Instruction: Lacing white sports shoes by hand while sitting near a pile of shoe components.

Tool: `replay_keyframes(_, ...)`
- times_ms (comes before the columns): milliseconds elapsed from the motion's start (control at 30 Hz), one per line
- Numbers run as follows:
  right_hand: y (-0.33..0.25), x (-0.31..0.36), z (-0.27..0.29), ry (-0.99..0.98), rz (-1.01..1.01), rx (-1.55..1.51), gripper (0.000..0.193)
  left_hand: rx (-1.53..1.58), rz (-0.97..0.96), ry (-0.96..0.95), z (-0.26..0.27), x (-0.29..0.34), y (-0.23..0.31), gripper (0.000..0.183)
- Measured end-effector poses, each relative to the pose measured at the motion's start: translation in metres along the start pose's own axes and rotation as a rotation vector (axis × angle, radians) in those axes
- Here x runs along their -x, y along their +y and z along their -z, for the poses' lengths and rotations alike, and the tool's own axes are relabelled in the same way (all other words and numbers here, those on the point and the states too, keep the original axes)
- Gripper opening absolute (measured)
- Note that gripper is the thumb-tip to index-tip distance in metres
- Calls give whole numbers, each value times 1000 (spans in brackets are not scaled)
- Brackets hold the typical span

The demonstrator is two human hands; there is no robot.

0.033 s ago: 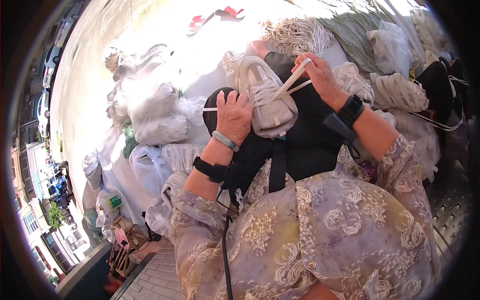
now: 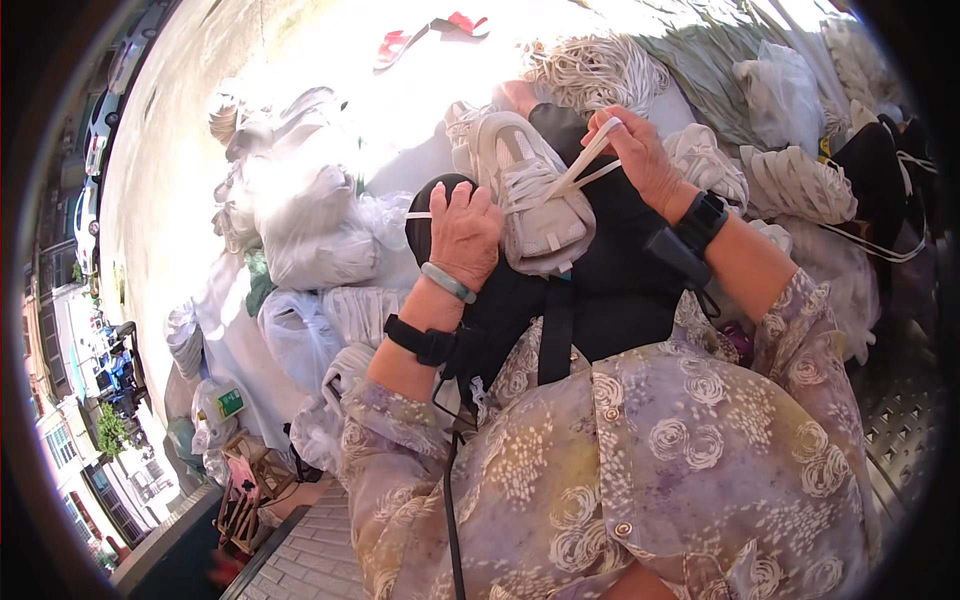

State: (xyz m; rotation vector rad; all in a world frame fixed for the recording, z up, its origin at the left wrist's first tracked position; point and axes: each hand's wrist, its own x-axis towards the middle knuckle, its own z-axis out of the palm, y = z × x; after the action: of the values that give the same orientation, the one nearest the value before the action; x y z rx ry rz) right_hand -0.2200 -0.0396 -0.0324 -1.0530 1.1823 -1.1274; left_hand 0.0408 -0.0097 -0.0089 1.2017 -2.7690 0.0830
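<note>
A white-and-beige sneaker point(image 2: 540, 195) rests on my black-clad lap, its toe away from me. White shoelace point(image 2: 592, 158) is threaded across the sneaker's upper. Left of the sneaker, my left hand point(image 2: 466, 235) is closed on one stretch of the lace, whose free end sticks out beyond the fingers. On the other side, my right hand point(image 2: 640, 150) pinches a raised loop of lace between thumb and fingers, pulled up and to the right. The lace runs taut between the sneaker and both hands.
A heap of loose white laces point(image 2: 597, 72) lies beyond the sneaker. White plastic bags point(image 2: 320, 225) are piled on the left. More pale shoes point(image 2: 797, 184) sit at right. Red-and-white sandals point(image 2: 398, 48) lie on the ground farther away. A black cable point(image 2: 452, 510) hangs along my shirt.
</note>
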Motion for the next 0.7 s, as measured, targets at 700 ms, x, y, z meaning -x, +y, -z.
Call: replay_keyframes(700, -18, 45, 25, -403, 550, 1206, 14, -347, 577, -154, 24, 212, -86, 11)
